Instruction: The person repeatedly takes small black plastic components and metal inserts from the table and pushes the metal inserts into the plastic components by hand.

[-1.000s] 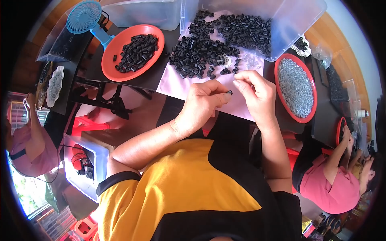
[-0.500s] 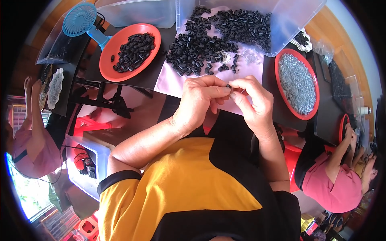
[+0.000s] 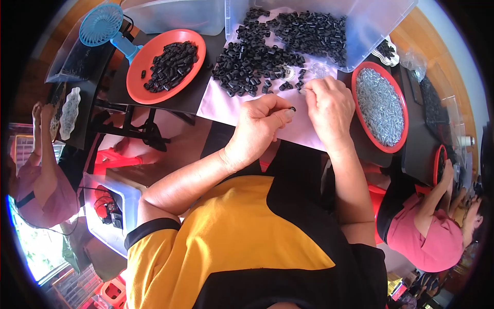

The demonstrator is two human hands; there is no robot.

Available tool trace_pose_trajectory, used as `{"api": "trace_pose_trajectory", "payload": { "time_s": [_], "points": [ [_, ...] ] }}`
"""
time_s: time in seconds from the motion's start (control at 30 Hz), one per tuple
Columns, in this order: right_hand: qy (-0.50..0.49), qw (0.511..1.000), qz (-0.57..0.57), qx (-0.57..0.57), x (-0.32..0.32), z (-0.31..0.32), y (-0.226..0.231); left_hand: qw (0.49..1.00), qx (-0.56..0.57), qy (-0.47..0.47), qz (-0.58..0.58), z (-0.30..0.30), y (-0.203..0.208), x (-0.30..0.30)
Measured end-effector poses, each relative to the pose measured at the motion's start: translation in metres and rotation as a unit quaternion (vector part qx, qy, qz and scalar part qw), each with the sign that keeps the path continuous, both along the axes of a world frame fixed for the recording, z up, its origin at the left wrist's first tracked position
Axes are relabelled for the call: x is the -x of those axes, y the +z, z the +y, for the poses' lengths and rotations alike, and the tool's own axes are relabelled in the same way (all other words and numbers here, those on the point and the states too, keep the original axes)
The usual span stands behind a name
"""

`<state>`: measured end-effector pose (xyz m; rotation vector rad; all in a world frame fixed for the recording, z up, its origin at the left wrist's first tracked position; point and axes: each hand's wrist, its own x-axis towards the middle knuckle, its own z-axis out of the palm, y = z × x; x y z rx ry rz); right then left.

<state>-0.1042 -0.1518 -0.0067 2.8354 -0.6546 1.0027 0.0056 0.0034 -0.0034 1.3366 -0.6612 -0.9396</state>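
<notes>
My left hand (image 3: 257, 123) is closed, pinching a small black plastic piece (image 3: 293, 108) between thumb and forefinger over the front of the pink cloth (image 3: 218, 105). My right hand (image 3: 331, 108) is farther right with its fingertips pinched together at the cloth, beside a few loose black pieces; anything between them is too small to make out. Beyond both hands a heap of short black plastic pieces (image 3: 247, 67) spreads over the cloth. It runs into a tipped clear plastic bin (image 3: 360, 31). A little pile of small clear pieces (image 3: 321, 70) lies just past my right hand.
At left, a red tray (image 3: 135, 77) holds black pieces, with a blue fan (image 3: 103, 26) behind it. Another red tray (image 3: 405, 121), full of small silvery pins, is at right. A white dish (image 3: 393, 59) stands farther back. People in pink (image 3: 427, 234) work on both sides.
My right hand has parted from the left and moved right and forward to the small pieces on the cloth. My left hand keeps the black piece in nearly the same place.
</notes>
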Motion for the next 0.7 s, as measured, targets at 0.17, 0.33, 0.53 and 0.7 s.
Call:
{"api": "trace_pose_trajectory", "payload": {
  "time_s": [0.17,0.33,0.53,0.7],
  "points": [
    [0.003,0.999,0.032,-0.01,-0.005,0.004,-0.001,1.0,0.014,-0.006,0.015,0.002,-0.001,-0.001],
    [0.029,0.999,0.023,0.002,-0.004,0.003,0.002,1.0,0.0,-0.017,0.026,0.003,0.002,-0.006],
    [0.15,0.871,-0.173,-0.434,0.01,0.025,0.021,0.997,0.015,0.015,0.07,0.002,0.001,-0.003],
    [0.138,0.749,-0.194,-0.618,0.012,0.034,0.031,0.998,0.022,0.031,0.057,-0.001,0.004,0.0]
  ]
}}
